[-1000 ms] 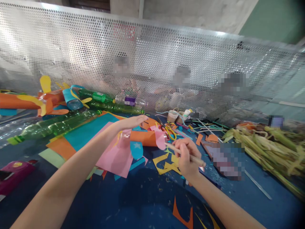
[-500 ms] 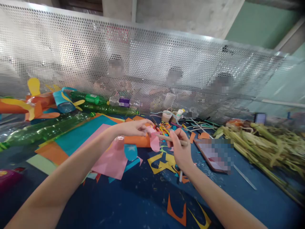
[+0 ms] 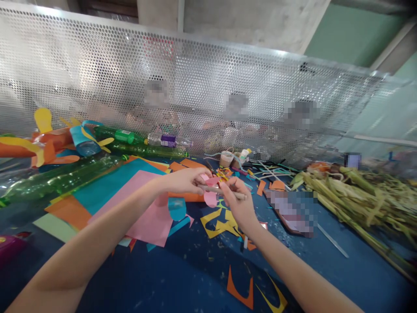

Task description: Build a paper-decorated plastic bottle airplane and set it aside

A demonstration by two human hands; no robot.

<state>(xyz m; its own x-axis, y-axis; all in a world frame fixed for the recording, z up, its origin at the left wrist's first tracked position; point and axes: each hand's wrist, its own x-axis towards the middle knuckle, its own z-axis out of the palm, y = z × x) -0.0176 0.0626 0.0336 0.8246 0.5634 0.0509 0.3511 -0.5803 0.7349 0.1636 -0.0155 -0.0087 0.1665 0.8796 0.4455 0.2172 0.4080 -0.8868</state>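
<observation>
My left hand (image 3: 182, 179) is closed, its fingertips pinching a small pink paper piece (image 3: 211, 199) with rounded ends. In my right hand (image 3: 241, 206) a thin pale stick (image 3: 213, 189) lies slantwise, gripped between thumb and fingers. The stick's left part crosses the pink paper near my left fingertips. Whether it is a pencil or a plain rod I cannot make out. Just behind and below both hands lies an orange-wrapped bottle (image 3: 189, 197) with a blue paper piece (image 3: 177, 209) at its front.
Coloured paper sheets (image 3: 156, 226) and green bottles (image 3: 65, 176) lie left. Yellow paper scraps (image 3: 224, 224) lie in front, a phone (image 3: 286, 213) and dried husks (image 3: 355, 204) right. A perforated metal panel (image 3: 195, 78) stands behind; people show through it.
The stick has moved left, its tip now reaching my left fingertips across the pink paper. The pink paper has turned, and my right hand has come a little closer to my left.
</observation>
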